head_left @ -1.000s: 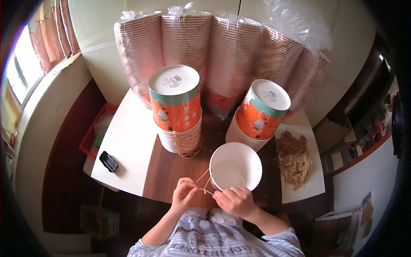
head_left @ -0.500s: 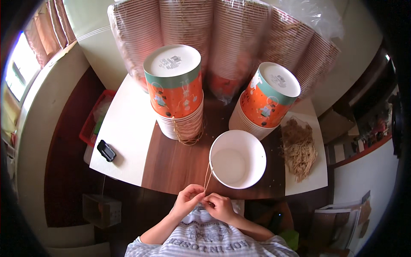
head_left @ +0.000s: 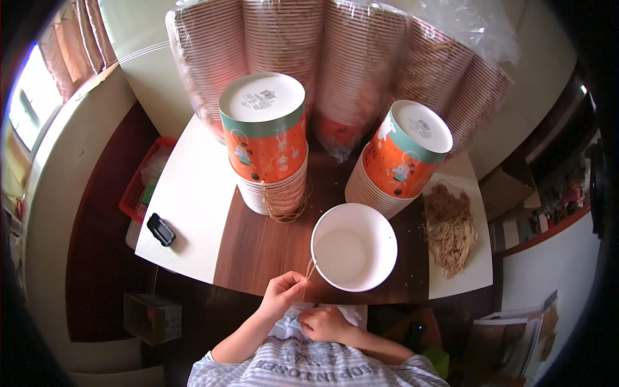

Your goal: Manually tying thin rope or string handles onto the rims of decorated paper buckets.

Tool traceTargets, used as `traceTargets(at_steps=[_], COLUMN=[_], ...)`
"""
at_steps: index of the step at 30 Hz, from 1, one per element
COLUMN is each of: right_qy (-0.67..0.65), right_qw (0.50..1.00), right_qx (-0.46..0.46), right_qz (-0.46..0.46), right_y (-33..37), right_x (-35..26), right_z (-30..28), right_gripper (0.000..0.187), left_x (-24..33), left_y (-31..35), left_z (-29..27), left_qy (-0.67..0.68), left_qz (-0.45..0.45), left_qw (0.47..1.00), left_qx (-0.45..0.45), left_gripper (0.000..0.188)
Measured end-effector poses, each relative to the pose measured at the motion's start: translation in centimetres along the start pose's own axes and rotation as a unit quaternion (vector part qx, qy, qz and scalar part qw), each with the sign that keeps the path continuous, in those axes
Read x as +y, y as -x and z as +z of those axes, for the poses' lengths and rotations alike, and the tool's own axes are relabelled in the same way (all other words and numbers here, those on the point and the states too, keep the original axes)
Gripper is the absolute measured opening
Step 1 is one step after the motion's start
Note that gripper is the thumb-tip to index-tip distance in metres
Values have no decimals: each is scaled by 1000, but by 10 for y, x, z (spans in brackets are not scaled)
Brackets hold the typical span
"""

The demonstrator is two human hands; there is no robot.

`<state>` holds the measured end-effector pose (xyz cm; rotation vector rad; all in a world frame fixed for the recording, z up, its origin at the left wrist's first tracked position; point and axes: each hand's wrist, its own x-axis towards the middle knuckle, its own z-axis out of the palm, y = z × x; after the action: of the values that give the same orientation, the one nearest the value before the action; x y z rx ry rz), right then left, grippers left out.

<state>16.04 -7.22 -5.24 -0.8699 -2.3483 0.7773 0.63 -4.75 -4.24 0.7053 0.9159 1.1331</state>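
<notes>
My right hand (head_left: 325,322) is curled low against my shirt, its fingers bunched, and I cannot tell whether it grips anything; a string may run down to it, but it is too fine to see there. My left hand (head_left: 282,293) pinches a thin tan string (head_left: 310,269) that rises to the near rim of the white paper bucket (head_left: 354,247), which stands open on the brown table (head_left: 258,248) just ahead of me. Behind it stand two stacks of upturned orange buckets, one at left (head_left: 265,138) with a loose loop of string at its foot, one at right (head_left: 405,157). Along the wall lean several plastic-wrapped columns of cups (head_left: 335,58), their tops cut off. One heap of strings (head_left: 449,227) lies on a white board at right, one black object (head_left: 160,229) at left.
</notes>
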Motion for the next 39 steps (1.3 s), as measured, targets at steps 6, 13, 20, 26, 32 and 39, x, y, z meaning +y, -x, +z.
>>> traceTargets(at_steps=[6, 13, 20, 26, 32, 39], right_qy=[37, 58, 57, 56, 47, 81], right_qw=[967, 946, 947, 946, 949, 948], right_qx=[-251, -319, -317, -319, -311, -301], right_qz=[27, 11, 10, 3, 2, 63], right_y=[3, 4, -6, -7, -3, 16], right_x=[0, 3, -1, 4, 12, 28], right_z=[1, 5, 1, 3, 10, 17], right_gripper=[17, 14, 14, 14, 14, 16], left_x=[17, 29, 18, 18, 25, 38], left_y=[-20, -33, -37, -41, -39, -41], left_z=[3, 7, 15, 17, 26, 21], left_qy=[-17, -62, -265, -265, -273, -349], left_qz=[10, 36, 146, 120, 113, 149], left_qw=[1000, 996, 952, 956, 955, 925], left_qx=[-20, -60, 35, 29, 14, -9], left_gripper=[10, 11, 14, 15, 16, 17])
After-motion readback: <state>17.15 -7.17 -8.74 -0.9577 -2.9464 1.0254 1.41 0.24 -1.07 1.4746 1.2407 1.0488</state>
